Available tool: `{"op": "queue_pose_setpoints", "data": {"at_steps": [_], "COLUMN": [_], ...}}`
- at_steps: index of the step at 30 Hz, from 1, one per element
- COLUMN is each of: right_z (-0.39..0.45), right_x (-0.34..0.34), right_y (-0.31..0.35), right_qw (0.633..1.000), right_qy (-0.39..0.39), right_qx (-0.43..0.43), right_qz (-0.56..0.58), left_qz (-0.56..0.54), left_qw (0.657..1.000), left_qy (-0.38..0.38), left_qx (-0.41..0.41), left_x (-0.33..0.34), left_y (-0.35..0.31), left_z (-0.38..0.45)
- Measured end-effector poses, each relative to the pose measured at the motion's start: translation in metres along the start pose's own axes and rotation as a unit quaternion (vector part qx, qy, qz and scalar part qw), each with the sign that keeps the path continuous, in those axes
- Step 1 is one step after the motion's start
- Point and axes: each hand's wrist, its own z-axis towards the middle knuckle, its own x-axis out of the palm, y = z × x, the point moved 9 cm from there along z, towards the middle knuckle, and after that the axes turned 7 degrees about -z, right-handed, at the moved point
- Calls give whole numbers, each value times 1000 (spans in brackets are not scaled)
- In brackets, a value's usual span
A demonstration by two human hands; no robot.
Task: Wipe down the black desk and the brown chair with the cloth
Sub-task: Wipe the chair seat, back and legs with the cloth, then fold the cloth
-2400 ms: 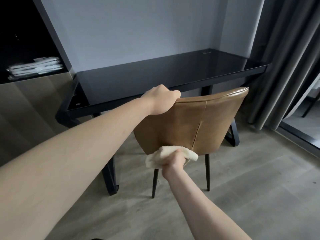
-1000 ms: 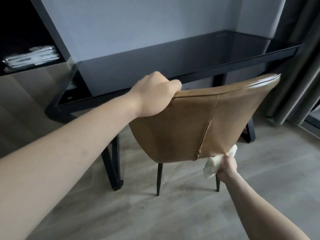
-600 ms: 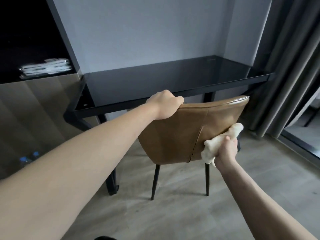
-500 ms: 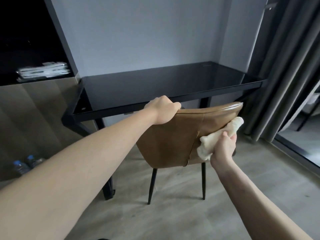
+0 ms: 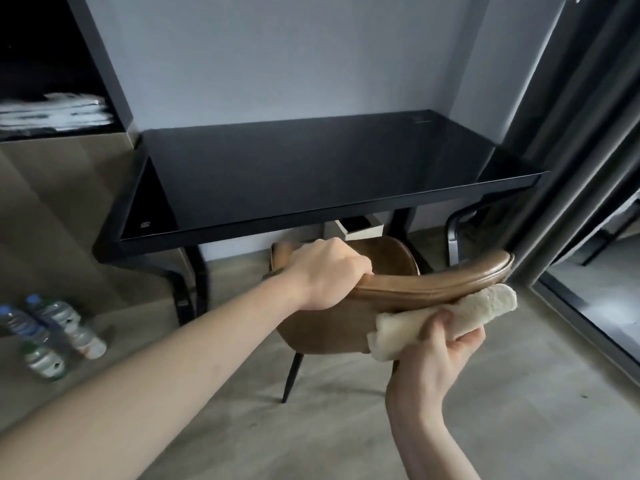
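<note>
The brown chair (image 5: 429, 284) stands in front of the black desk (image 5: 311, 171), its backrest facing me. My left hand (image 5: 325, 271) grips the left part of the backrest's top edge. My right hand (image 5: 436, 348) holds the cream cloth (image 5: 433, 320) bunched against the back of the backrest, just under the top edge at its right end. The glossy desk top carries nothing that I can see. Part of the chair's seat shows beyond the backrest; the lower back is hidden behind my hands.
Several water bottles (image 5: 48, 327) stand on the floor at the left by a wooden cabinet. Folded white items (image 5: 55, 110) lie on a dark shelf at upper left. Grey curtains (image 5: 568, 133) and a glass door frame are at the right. A small white box (image 5: 360, 228) sits under the desk.
My right hand has moved the cloth up the right side of the chair's back to just under the top edge. My view now looks more steeply down over the backrest.
</note>
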Motion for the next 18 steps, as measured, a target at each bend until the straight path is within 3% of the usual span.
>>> {"op": "queue_pose_setpoints", "data": {"at_steps": [6,10,14,18], "right_z": [-30,-72,-103,-131], "right_x": [3,25,61,121], "right_y": [37,77,120,152], "right_qw": [986,969,952,934], "right_qy": [-74,-82,-36,47], "right_qx": [135,190,184,203], "right_qz": [-71,-134,-241,-290], "left_qz": [-178,-320,-332,-283], "left_qw": [977,936,926,936], "left_qy": [98,57,-4,1], "left_qx": [-64,-131,-179,-210], "left_x": [-7,-44,-107,-166], "left_y": [-10,-12,-1,34], "left_z": [-7,-28,-89,-160]}}
